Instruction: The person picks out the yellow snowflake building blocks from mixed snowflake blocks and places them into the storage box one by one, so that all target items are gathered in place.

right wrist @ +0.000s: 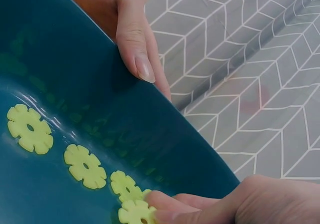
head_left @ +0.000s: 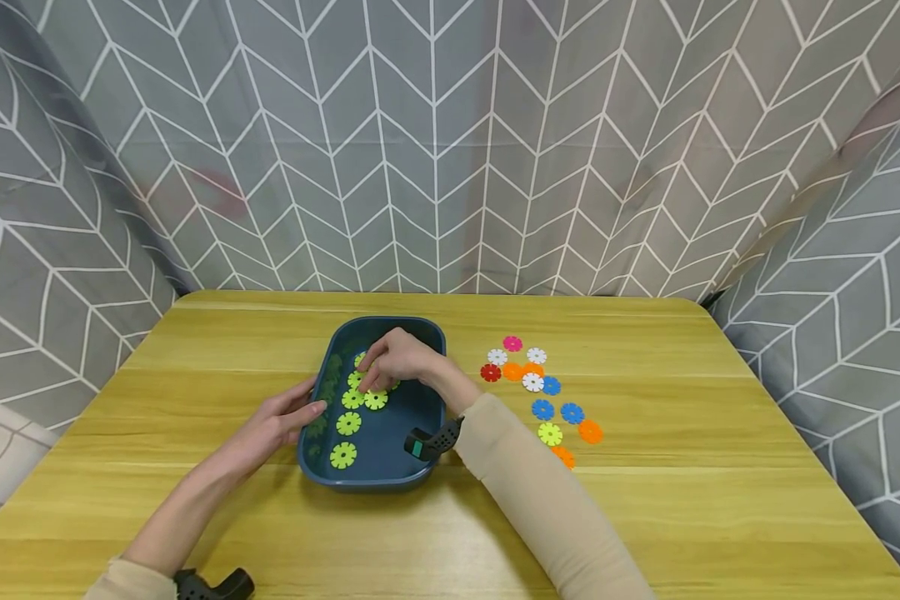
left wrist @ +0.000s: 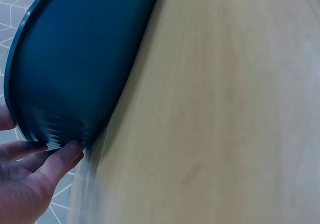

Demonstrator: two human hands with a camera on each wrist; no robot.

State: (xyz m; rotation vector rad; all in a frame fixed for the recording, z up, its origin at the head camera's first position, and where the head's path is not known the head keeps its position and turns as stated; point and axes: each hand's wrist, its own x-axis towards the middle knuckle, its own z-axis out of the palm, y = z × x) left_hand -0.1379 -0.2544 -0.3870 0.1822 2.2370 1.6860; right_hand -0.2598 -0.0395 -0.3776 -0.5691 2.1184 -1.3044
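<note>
A dark blue plastic basin (head_left: 401, 446) stands on the table, with several yellow-green notched building discs (head_left: 342, 455) lying flat along its left side. My left hand (head_left: 288, 417) grips the basin's left wall, thumb over the rim and fingers outside. In the left wrist view those fingers (left wrist: 62, 159) lie against the wall's outer face. My right hand (head_left: 403, 360) reaches down into the basin with bent fingers. In the right wrist view its thumb and forefinger pinch the edge of a yellow-green disc (right wrist: 136, 213), which overlaps another one.
Right of the basin, loose discs lie scattered on the wooden table (head_left: 682, 500): blue (head_left: 572, 413), orange (head_left: 590, 431), white (head_left: 497, 357), red (head_left: 491, 372), pink (head_left: 512, 343) and one yellow-green (head_left: 550, 433). A grey patterned curtain (head_left: 435, 167) hangs behind the table and along its sides.
</note>
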